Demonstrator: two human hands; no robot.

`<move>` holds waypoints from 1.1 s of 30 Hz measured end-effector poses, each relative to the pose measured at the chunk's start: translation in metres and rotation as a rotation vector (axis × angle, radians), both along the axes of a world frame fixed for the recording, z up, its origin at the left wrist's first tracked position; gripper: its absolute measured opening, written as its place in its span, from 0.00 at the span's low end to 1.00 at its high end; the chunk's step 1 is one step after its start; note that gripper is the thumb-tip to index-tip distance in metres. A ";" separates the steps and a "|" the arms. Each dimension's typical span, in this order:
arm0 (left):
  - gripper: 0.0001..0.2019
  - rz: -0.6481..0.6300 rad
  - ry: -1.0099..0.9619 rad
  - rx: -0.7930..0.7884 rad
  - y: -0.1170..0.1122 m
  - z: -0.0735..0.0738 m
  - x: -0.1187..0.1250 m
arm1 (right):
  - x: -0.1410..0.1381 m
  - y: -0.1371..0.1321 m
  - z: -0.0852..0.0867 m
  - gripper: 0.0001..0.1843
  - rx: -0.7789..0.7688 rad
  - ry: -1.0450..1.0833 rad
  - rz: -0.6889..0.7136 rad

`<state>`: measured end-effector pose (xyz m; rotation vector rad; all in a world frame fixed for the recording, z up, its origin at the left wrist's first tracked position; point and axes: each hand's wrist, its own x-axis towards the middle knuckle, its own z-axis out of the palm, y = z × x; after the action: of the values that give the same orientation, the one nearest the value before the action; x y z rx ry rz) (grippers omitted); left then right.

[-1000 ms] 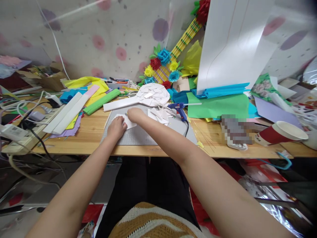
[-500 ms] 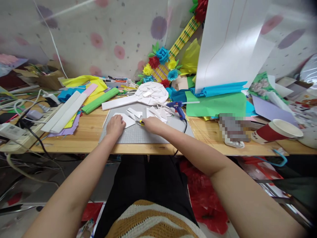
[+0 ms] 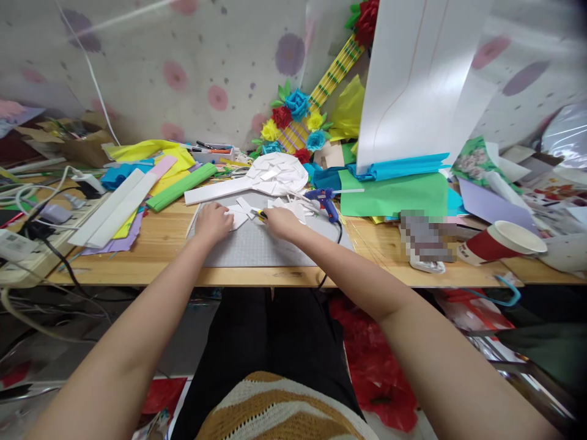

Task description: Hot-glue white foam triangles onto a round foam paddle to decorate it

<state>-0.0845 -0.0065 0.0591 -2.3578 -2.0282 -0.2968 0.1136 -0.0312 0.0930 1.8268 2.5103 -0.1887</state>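
White angular cutout [image 3: 239, 219] under left hand [image 3: 214, 223]; right hand [image 3: 280, 223] grips cutter [image 3: 261, 214].

The table [image 3: 389, 256] is pale wood. The mat [image 3: 257, 247] is grey with a fine grid, and the paper pieces [image 3: 238, 217] on it are white. The knife [image 3: 260, 214] is yellow and black. The glue gun [image 3: 323, 198] is blue with a black cord. The cup [image 3: 490, 247] is red outside, white inside. One sheet [image 3: 394, 195] is green, and the folded paper [image 3: 403, 166] above it is sky blue. The guitar [image 3: 330, 76] is yellow with green stripes and carries red, blue and yellow flowers [image 3: 293, 113]. The backdrop [image 3: 183, 67] is white with pink and purple spots. The jumper [image 3: 275, 409] has tan and cream stripes.
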 end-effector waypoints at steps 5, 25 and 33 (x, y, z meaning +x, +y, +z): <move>0.39 -0.143 -0.023 -0.100 0.002 -0.011 -0.031 | -0.018 0.004 -0.008 0.18 0.016 0.037 0.025; 0.22 0.066 -0.174 0.081 -0.015 -0.019 0.004 | -0.052 0.031 -0.005 0.19 0.052 0.040 0.041; 0.16 0.040 -0.214 0.053 -0.016 -0.029 0.001 | -0.074 0.054 0.010 0.18 0.008 -0.050 0.106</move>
<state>-0.0831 -0.0226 0.0296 -2.3412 -2.1220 -0.6188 0.0401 0.0231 0.1028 1.6734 2.5688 -0.1284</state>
